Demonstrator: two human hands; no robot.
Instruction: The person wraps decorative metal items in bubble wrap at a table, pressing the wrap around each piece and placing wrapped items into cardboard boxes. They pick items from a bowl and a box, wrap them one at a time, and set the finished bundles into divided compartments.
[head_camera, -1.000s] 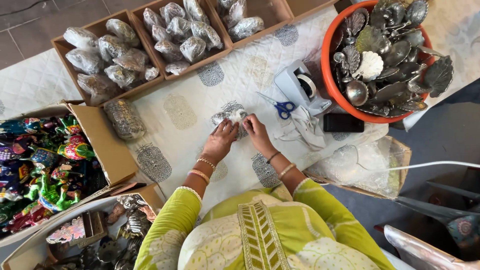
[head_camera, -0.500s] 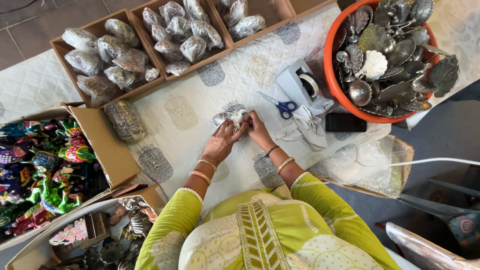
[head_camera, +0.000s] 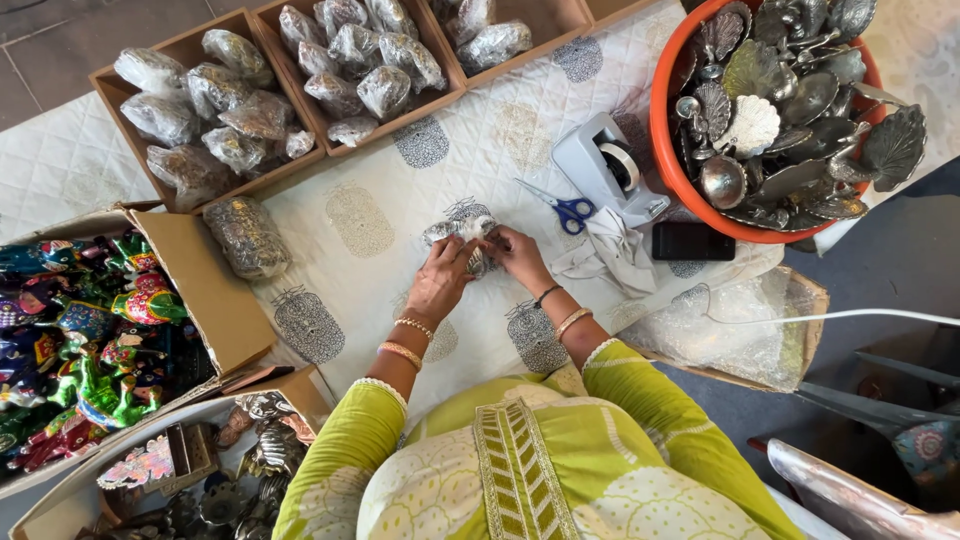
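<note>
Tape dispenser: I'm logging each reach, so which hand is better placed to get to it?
Probably right: the right hand lies nearer the tape dispenser, on its side of the wrapped piece.

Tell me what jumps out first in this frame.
Centre: both hands, left hand and right hand, close together on a small silvery plastic-wrapped item on the quilted white cloth. Top right, an orange tub heaped with silver metal dishes. At the left edge, a cardboard box of brightly painted figurines.

Bright, soft daylight all over, with faint shadows. The metal dishes shine. Everything looks sharp; edges bend slightly.
</note>
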